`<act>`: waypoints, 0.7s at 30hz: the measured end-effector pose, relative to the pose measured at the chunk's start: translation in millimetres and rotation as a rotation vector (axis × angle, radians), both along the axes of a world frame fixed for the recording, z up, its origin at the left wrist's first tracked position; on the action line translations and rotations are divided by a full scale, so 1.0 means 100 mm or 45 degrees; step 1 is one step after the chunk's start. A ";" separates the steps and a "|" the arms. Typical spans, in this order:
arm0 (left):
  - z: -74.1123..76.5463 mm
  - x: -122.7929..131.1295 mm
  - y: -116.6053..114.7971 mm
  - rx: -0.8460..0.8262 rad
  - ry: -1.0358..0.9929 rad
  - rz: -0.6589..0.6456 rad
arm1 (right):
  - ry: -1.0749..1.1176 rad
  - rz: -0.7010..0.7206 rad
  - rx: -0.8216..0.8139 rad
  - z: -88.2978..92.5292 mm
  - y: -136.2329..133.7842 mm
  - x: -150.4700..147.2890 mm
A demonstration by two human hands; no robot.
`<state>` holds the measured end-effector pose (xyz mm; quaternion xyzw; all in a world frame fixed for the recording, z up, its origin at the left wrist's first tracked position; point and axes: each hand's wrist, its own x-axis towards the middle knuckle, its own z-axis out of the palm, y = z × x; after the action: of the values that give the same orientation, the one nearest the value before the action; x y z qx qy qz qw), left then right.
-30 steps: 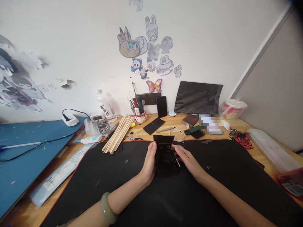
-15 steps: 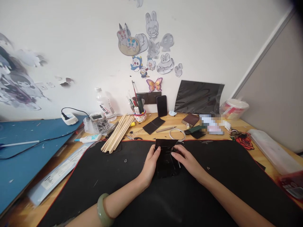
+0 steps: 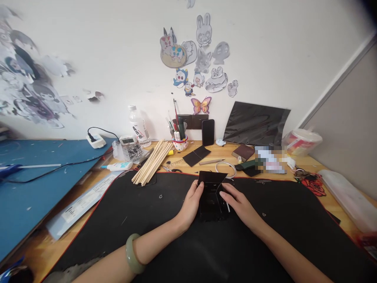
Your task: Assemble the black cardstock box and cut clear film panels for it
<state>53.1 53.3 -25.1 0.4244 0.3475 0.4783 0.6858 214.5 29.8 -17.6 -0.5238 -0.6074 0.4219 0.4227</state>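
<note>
A small black card box [image 3: 211,198] with a raised flap stands on the black mat [image 3: 141,220] in the middle of the desk. My left hand [image 3: 192,204] presses against the box's left side, fingers closed on its wall. My right hand [image 3: 238,204] grips the right side, fingers curled over the edge, with a thin white stick showing under them. A green bangle [image 3: 132,253] circles my left wrist.
A bundle of wooden sticks [image 3: 153,161] lies behind the mat at left, by a glue bottle [image 3: 118,166] and a water bottle [image 3: 138,126]. A pen cup [image 3: 179,143], a phone [image 3: 207,132], black sheets [image 3: 255,122] and a white tub [image 3: 302,142] line the wall. A blue board [image 3: 29,184] covers the left.
Both hands stay on the box; my left fingers have slid a little along its side. The view has shifted leftward and down slightly.
</note>
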 end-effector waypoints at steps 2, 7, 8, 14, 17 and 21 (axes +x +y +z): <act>0.00 0.00 0.00 0.002 -0.004 0.003 | -0.020 -0.028 -0.002 -0.03 0.00 0.01; 0.01 -0.02 0.01 0.005 0.020 -0.011 | -0.057 -0.072 -0.024 -0.07 0.02 0.02; 0.01 -0.02 0.01 0.005 0.026 -0.016 | -0.057 -0.063 -0.018 -0.06 0.03 0.02; 0.01 -0.03 0.01 0.016 0.042 -0.036 | -0.064 -0.030 0.020 -0.01 0.03 -0.02; 0.01 -0.03 0.01 0.018 0.045 -0.034 | -0.064 -0.042 0.029 0.00 0.02 -0.03; 0.01 -0.03 0.01 0.025 0.051 -0.024 | -0.056 -0.041 0.018 0.02 0.02 -0.04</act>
<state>49.7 53.9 -23.8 0.4440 0.3526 0.4667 0.6788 210.8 31.4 -15.7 -0.5396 -0.6112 0.3990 0.4196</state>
